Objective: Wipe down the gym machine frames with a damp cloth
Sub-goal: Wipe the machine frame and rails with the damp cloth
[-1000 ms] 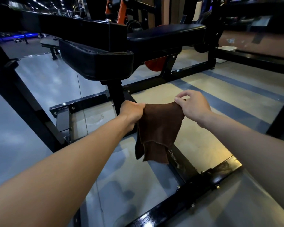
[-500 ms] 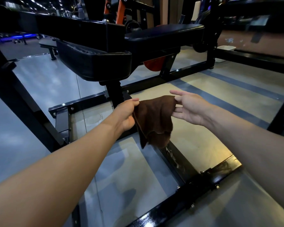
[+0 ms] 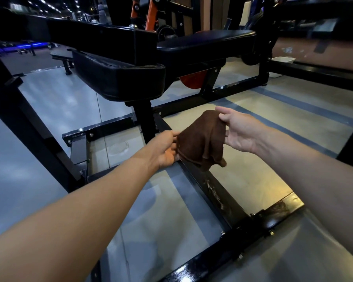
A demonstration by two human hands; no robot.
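Open floor is left right of the floor rail. Ahead, passage is blocked by the post and the pad overhead.

Two bare forearms reach in from the bottom edge of the view, one from the lower left corner and one from the right side, and no sleeve, cuff or glove shows anywhere along them. The left hand is bare, with no ring, band or watch visible at the wrist. The right hand is bare too, its wrist free of any strap or bracelet. Fingernails on both hands look short and unpainted, though the dim light makes fine detail hard to tell. Nothing is worn on either arm up to where the picture cuts them off
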